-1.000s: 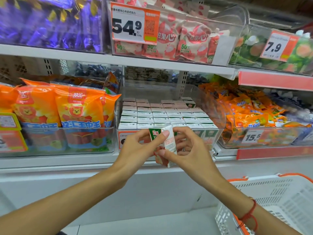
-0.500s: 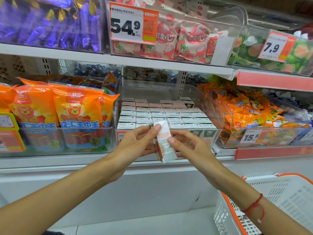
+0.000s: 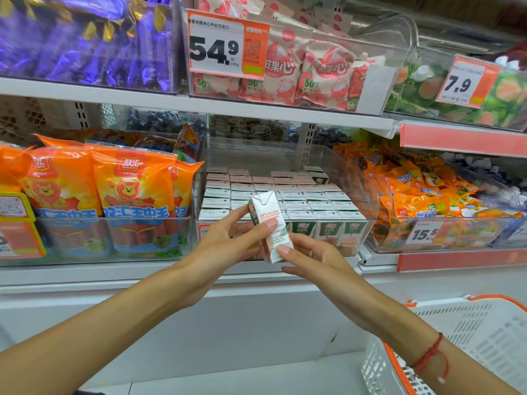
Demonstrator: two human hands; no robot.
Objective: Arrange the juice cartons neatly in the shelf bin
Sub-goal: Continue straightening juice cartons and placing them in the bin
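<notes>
Since the earlier frames I see the small juice carton (image 3: 269,226) turned more upright and lifted a little, its folded white top now leaning toward the bin instead of lying across the fingers. My left hand (image 3: 228,240) pinches it: the thumb lies across the printed near face and the fingers curl behind the carton's left side. My right hand (image 3: 309,259) sits lower, its thumb tip touching the carton's bottom right corner while the other fingers stay loosely spread beneath, not wrapped round anything. I hold the carton in the air just in front of the clear shelf bin (image 3: 368,220), over its front lip, tilted slightly with the top toward the left.

Inside the bin I see the rows of juice cartons (image 3: 296,195) standing upright, packed side by side, white tops up, with green fronts showing through the front wall. One carton at the back right stands a little apart from the rows. To the left are orange sausage packs (image 3: 131,181), and to the right a bin of orange snack packets (image 3: 413,192). A red cord (image 3: 430,354) circles my right wrist, and a white basket with an orange rim (image 3: 482,334) stands at lower right.
</notes>
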